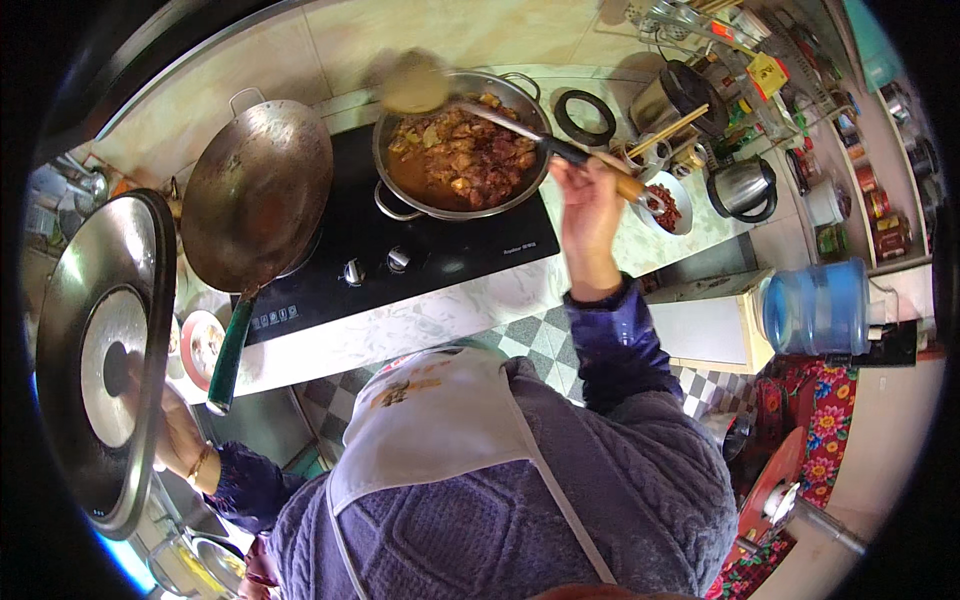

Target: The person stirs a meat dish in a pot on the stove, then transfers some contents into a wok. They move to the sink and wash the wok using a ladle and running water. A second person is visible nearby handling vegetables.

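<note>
My right hand (587,201) grips the black and wooden handle of a long metal ladle or turner (502,118). Its head (414,84) is blurred by motion above the far left rim of a two-handled steel pan (525,94). In that pan lies a brown stew (465,154) of chunks in sauce, on the right part of a black glass cooktop (442,255). Far to the left, my left hand (180,435) holds a large domed pan lid (67,300) tilted nearly upright; its fingers are partly hidden behind the lid's rim.
A worn wok (259,195) with a green handle (231,356) occupies the cooktop's left side. Right of the pan are a black ring (562,112), a bowl with reddish pieces (684,199), chopsticks (667,131) and a steel kettle (742,191). A blue water bottle (817,307) stands further right.
</note>
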